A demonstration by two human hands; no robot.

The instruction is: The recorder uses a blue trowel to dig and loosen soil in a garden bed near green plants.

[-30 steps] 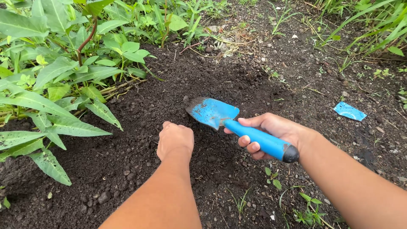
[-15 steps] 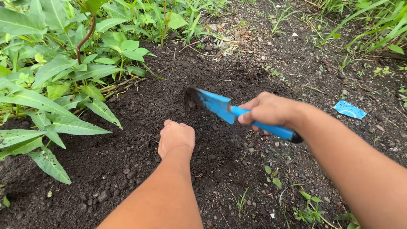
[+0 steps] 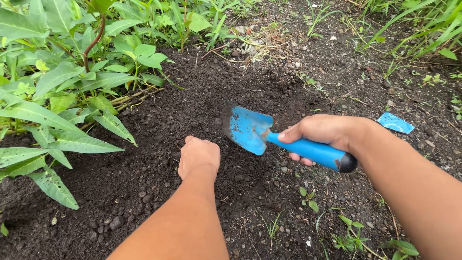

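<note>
Where the dark soil (image 3: pixel 159 144) meets its left edge, broad green leaves (image 3: pixel 53 96) hang over the bed, with one reddish stem (image 3: pixel 94 41) curving up among them. Just right of those leaves, the left hand (image 3: pixel 198 156) is pressed down into the loose earth near the middle of the patch, its fingers curled under so that only knuckles and the back of the hand show; whether it holds anything beneath cannot be told. Just beside it to the right, and a little farther from the person, lies the blue trowel (image 3: pixel 269 137): its soil-smeared blade hovers close above the ground, near the left hand's knuckles but apart from them, and its handle runs down to the right, ending in a black cap. The right hand (image 3: pixel 320 132) is wrapped around that handle, thumb on top. Farther right, near the bed's right edge, a small blue scrap (image 3: pixel 395 123) lies flat on pebbly ground, with grass (image 3: pixel 423 29) in the far right corner.
</note>
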